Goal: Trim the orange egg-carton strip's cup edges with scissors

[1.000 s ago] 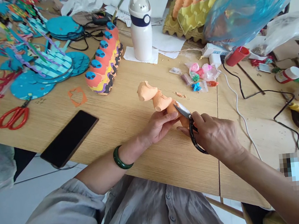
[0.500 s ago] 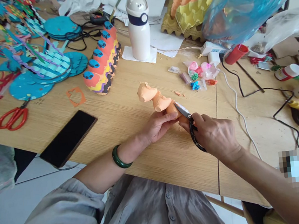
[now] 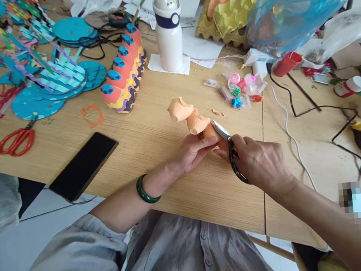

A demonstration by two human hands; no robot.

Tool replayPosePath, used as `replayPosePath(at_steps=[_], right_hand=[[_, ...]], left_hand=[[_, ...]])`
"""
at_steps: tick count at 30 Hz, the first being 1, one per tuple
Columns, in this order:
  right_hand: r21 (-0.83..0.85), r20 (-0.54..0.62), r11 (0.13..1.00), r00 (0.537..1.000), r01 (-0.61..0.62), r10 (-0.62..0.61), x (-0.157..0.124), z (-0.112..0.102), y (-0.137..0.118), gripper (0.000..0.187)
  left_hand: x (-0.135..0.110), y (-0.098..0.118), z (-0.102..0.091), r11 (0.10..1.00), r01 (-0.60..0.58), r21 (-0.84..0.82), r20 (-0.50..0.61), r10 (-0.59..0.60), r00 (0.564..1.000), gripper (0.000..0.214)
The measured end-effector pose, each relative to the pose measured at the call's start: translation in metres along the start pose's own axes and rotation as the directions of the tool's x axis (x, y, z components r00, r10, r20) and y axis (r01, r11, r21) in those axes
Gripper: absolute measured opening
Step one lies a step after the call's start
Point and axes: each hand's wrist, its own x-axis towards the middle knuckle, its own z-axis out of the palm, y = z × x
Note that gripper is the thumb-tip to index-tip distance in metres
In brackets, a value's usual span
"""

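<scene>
An orange strip of egg carton (image 3: pixel 197 122) with several bumps is gripped by my left hand (image 3: pixel 192 152), thumb on top near its right end. My right hand (image 3: pixel 259 160) is closed round the black handles of a pair of scissors (image 3: pixel 221 132). The blades are parted and lie against the edge of the carton's right-hand bump. A few orange scraps (image 3: pixel 217 112) lie on the table just beyond. Some of the carton's right end is hidden behind my fingers and the scissors.
Left of my hands lie a phone (image 3: pixel 84 166) and red-handled scissors (image 3: pixel 17 142). A painted carton caterpillar (image 3: pixel 120 73) and a white bottle (image 3: pixel 170 45) stand beyond. Clay packets (image 3: pixel 240 88), a power strip (image 3: pixel 254 57) and cables are to the right.
The carton strip has turned slightly in my left hand, its far end rising a little. The scissors stay at the same bump. The whole view has shifted slightly.
</scene>
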Motion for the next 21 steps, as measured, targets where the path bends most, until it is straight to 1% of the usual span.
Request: replayPosePath(at_steps=[5,9,15,21], right_hand=[[-0.01,-0.059,1.0,0.998,0.009,-0.01,-0.0019,0.0052,0.0011,0.064],[-0.002,-0.069,1.0,0.998,0.0,0.0,-0.0026,0.0084,-0.0007,0.063],[0.03,-0.052,0.999,0.998,-0.027,0.029,-0.0026,0.0106,-0.0019,0.063],[0.031,0.012,0.999,0.999,-0.045,0.044,-0.0018,0.0092,-0.0023,0.062]], left_hand=[[0.0006,-0.0009,-0.0018,1.0,0.009,0.008,0.036,-0.009,0.999,0.034],[0.0012,-0.0004,-0.0022,1.0,0.027,0.013,0.042,-0.027,0.999,0.034],[0.0028,0.0,-0.0031,0.999,0.052,0.011,0.031,-0.053,0.998,0.035],[0.0033,-0.0003,-0.0032,0.998,0.065,0.011,0.023,-0.066,0.998,0.032]])
